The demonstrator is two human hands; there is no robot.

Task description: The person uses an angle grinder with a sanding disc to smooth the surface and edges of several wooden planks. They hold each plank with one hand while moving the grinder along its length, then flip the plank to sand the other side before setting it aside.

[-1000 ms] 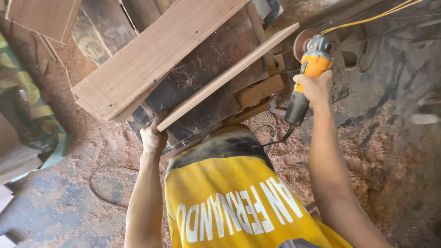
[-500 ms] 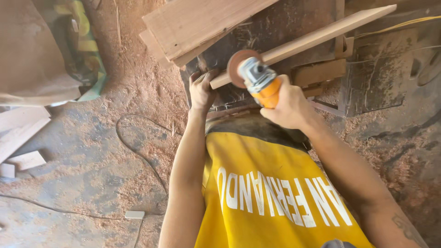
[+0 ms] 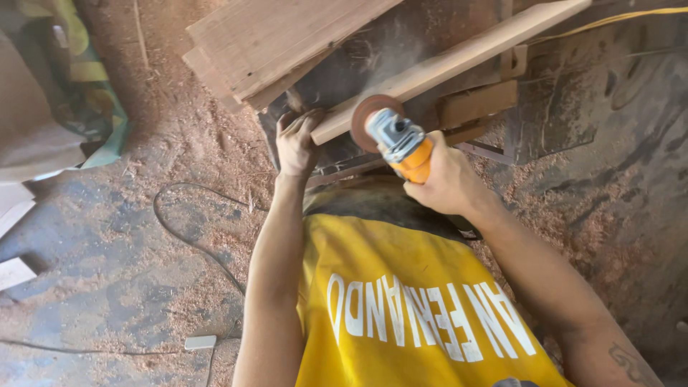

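Observation:
A long pale wooden plank (image 3: 459, 61) lies slanted across a dark workbench (image 3: 401, 43). My left hand (image 3: 295, 143) grips the plank's near end from below. My right hand (image 3: 441, 179) holds an orange and grey angle grinder (image 3: 398, 140), whose brown sanding disc (image 3: 369, 118) presses against the plank's edge close to my left hand. Fine dust rises above the disc. My yellow shirt fills the lower middle of the view.
A stack of wider boards (image 3: 272, 39) rests on the bench at upper left. Sawdust covers the concrete floor, where a black cable (image 3: 179, 222) loops. Wood offcuts (image 3: 14, 272) lie at the left edge, a green-patterned cloth (image 3: 86, 93) above them. A yellow cord (image 3: 631, 16) runs top right.
The grinder has come from the plank's right end to its left end and settled with the disc on the plank's edge. The view swung right and moved closer. My left hand kept its grip.

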